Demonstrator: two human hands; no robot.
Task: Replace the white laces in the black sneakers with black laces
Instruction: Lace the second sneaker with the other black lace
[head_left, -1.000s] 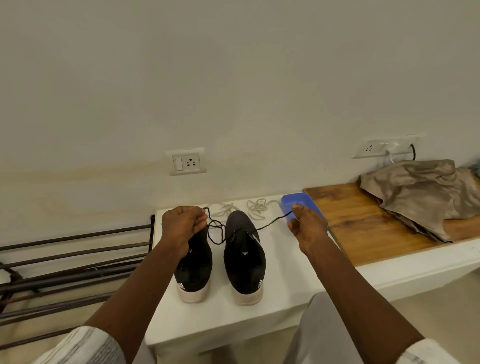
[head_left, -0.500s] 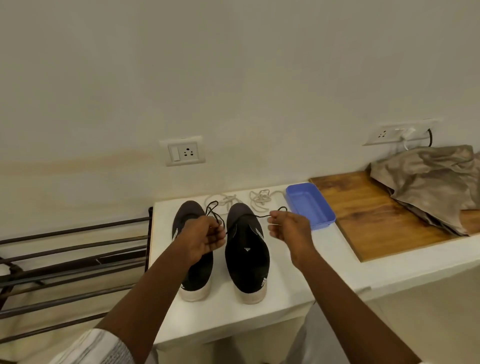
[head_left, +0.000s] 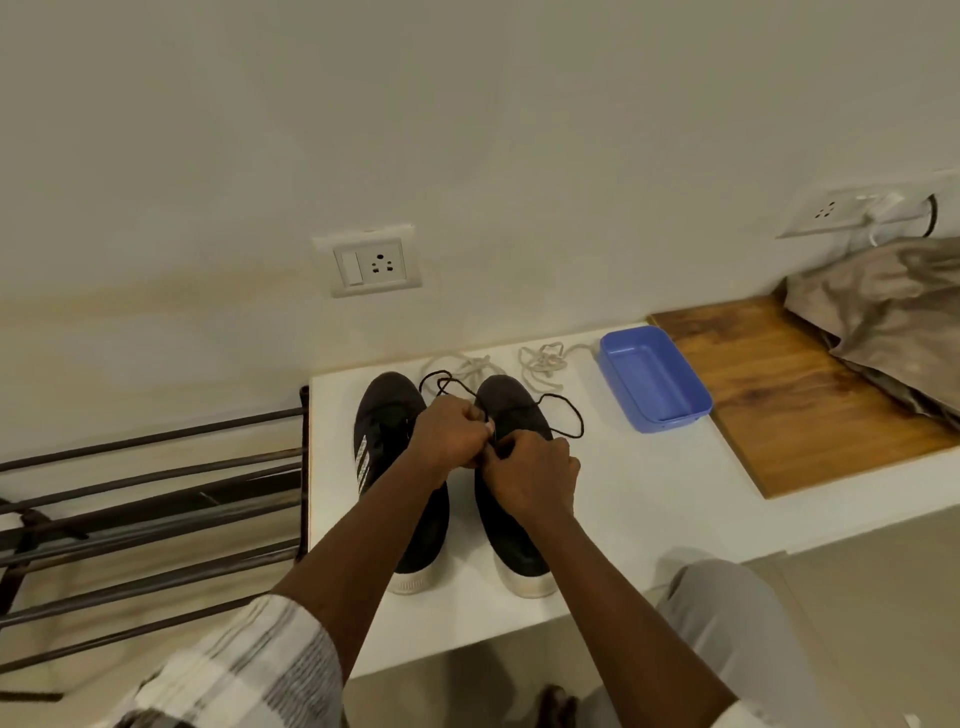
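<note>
Our left hand (head_left: 449, 434) and right hand (head_left: 530, 475) pinch the black lace (head_left: 581, 426), fingers curled, over the right sneaker (head_left: 509, 400) on the counter (head_left: 649, 493). If we pull unevenly, we judge the loop may slip free.

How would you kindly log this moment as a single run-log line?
phase: lacing | left hand: pinches black lace | right hand: pinches black lace, over right sneaker | white laces: loose behind sneakers

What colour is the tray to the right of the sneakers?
The plastic tray is plain blue, with no pattern; the head view, the only one, shows it clearly.
</note>
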